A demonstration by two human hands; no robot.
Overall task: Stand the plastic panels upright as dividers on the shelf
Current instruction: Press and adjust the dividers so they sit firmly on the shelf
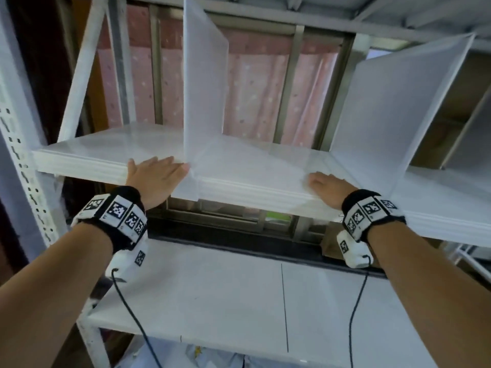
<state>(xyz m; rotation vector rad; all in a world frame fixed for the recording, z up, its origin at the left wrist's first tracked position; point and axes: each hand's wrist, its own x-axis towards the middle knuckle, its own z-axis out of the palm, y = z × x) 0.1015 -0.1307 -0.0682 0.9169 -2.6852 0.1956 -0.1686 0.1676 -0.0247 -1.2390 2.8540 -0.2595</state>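
Two translucent white plastic panels stand upright on the white shelf (79,162): one panel (204,83) left of centre, another panel (393,107) to the right. A third translucent panel (252,166) lies flat on the shelf between them, its front edge a little past the shelf's edge. My left hand (155,179) presses flat on the shelf's front edge, fingertips touching the base of the left upright panel and the flat panel's left corner. My right hand (329,188) rests at the flat panel's right front corner, its fingers under or behind the translucent sheet.
White perforated uprights (24,160) frame the rack on the left. An upper shelf (292,14) runs close above the panels. A lower shelf (212,293) lies beneath my arms. Behind the rack is a window with a pink curtain (255,83). Cables hang from my wristbands.
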